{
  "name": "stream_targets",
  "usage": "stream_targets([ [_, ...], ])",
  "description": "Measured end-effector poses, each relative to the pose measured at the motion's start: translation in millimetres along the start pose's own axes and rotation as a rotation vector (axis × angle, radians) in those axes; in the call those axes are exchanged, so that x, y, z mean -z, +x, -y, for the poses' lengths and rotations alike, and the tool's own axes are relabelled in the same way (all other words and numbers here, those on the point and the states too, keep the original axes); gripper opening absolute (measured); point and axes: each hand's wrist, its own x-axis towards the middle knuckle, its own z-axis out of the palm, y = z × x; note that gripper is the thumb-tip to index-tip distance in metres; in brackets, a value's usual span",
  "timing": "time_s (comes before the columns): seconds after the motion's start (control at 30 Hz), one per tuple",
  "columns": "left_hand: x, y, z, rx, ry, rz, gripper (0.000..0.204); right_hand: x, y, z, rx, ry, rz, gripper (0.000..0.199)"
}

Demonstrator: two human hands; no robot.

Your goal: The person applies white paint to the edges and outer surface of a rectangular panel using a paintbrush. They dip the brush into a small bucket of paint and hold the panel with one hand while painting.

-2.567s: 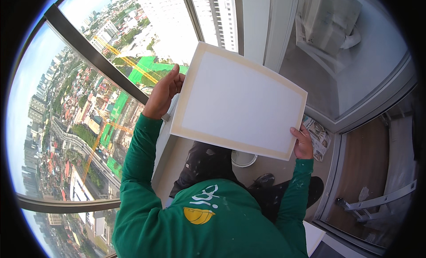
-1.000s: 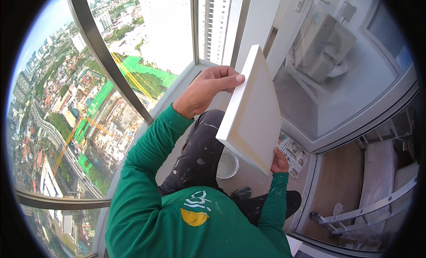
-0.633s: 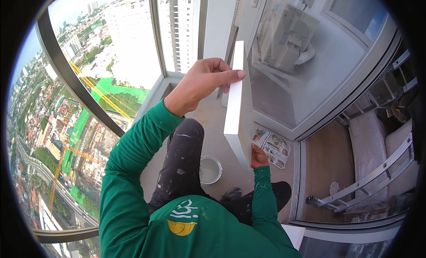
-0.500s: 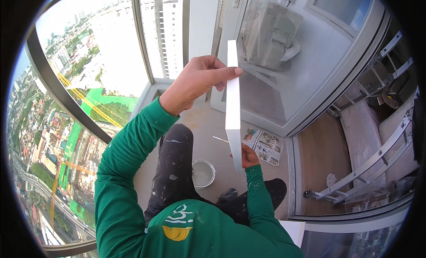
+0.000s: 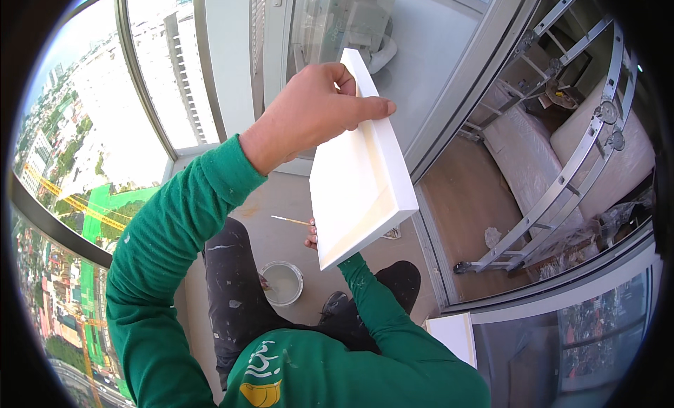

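I hold a white rectangular canvas panel (image 5: pixel 358 183) up in front of me, tilted so its flat face and thick side edge show. My left hand (image 5: pixel 309 113) grips its top edge, thumb laid across the rim. My right hand (image 5: pixel 311 235) holds the lower left corner; only a few fingertips show, the rest is hidden behind the panel. Both sleeves are green. Below the panel my paint-stained dark trousers (image 5: pixel 235 281) and a dark shoe (image 5: pixel 393 281) are on the balcony floor.
A small white paint bucket (image 5: pixel 283 282) stands on the floor by my leg, with a thin stick (image 5: pixel 289 220) beyond it. Glass railing (image 5: pixel 140 92) overlooks the city at left. Behind the sliding glass door (image 5: pixel 449 78) are an aluminium ladder (image 5: pixel 569 183) and a wrapped sofa (image 5: pixel 519 155).
The panel has turned from broad face toward me to edge-on, then tilted with its face to the right. The view has swung from the city windows toward the sliding door.
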Motion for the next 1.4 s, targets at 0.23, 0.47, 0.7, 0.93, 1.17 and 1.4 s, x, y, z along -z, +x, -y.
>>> stream_targets([
  [0.23,-29,18,-16,-0.022,0.121,0.047,0.048,6,3,-6,0.053,0.086,-0.007,0.053],
  [0.47,-47,27,-22,-0.112,0.224,0.056,0.056,-6,4,-11,0.031,0.107,0.004,0.046],
  [0.7,-62,32,-13,-0.337,0.384,-0.171,0.067,-24,4,-16,0.035,0.103,-0.016,0.046],
  [0.93,-60,29,-18,-0.402,0.506,-0.08,0.069,-23,5,-21,0.008,0.104,0.002,0.048],
  [1.17,-33,7,-39,-0.293,0.354,0.095,0.074,-4,12,-22,-0.026,0.146,0.103,0.045],
  [1.4,-21,-24,-45,-0.333,0.363,-0.038,0.077,2,9,-15,-0.036,0.084,0.084,0.049],
])
